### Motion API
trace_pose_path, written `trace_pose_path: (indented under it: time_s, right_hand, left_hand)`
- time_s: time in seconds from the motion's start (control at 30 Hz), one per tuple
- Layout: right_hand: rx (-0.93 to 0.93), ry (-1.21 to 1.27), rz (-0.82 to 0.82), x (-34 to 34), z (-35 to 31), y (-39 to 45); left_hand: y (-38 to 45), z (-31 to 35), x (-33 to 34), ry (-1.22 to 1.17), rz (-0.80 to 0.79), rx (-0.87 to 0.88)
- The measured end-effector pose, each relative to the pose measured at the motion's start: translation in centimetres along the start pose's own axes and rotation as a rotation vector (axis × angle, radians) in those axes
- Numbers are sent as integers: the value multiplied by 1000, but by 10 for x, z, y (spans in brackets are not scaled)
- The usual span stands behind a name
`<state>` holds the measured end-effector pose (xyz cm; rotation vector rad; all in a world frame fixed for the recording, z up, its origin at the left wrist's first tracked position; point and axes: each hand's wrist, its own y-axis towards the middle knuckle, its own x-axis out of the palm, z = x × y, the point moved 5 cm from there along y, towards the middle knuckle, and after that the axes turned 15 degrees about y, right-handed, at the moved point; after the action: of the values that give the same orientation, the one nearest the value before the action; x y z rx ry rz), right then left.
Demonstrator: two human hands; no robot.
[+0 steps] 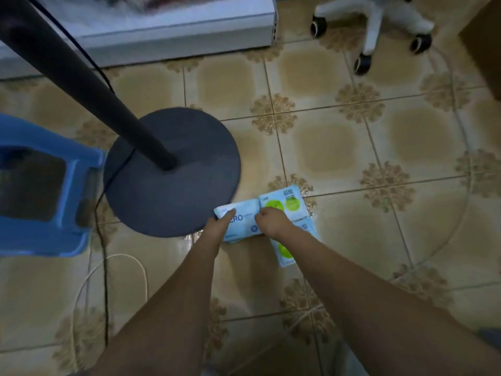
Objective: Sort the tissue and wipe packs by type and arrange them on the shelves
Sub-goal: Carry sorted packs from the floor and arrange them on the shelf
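Three light-blue packs lie on the tiled floor just right of a round dark stand base. A pack lettered "ZERO" (242,222) lies on the left, with my left hand (220,222) gripping its left end. My right hand (271,221) is closed over the seam between that pack and a pack with a green circle (282,200). A second green-circle pack (294,248) lies nearer me, partly hidden under my right forearm.
The dark stand base (172,172) with its slanted pole touches the packs' left side. A blue plastic stool (46,185) stands at the left. Cables (104,267) cross the floor. A white shelf unit (162,31) lies at the back and an office chair base (376,25) at the back right.
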<state>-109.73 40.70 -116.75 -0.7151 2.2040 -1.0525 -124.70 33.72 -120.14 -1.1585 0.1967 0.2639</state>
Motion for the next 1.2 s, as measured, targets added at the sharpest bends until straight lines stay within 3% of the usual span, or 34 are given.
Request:
trace_pose_path:
  time_s: [0.27,0.5,0.63,0.73,0.83,0.93,1.07,1.2]
  right_hand:
    - [58,40,-25,13,-8,9]
    - [125,419,-24,-18,-54,-85]
    - [278,738,-89,-57,-91,-184]
    - [284,846,-144,-99,-134,-270]
    - [235,905,-148,-151,-184,-365]
    - [160,945,-195,-202,-238,-471]
    - [74,933,-244,-260,-287,-601]
    - [-18,984,-165,-286,-302,-696]
  left_hand:
    - [7,0,0,-118,-142,-63]
    - [-112,44,-51,-12,-92,9]
    - [-218,101,-67,54,-24,207]
    - [-312,153,-79,161,107,435]
    - [-425,201,-95,266,218,628]
    - [-539,239,-108,357,181,803]
    - [-683,282,-129,663,308,1112]
    - [-791,296,-144,775,442,1206]
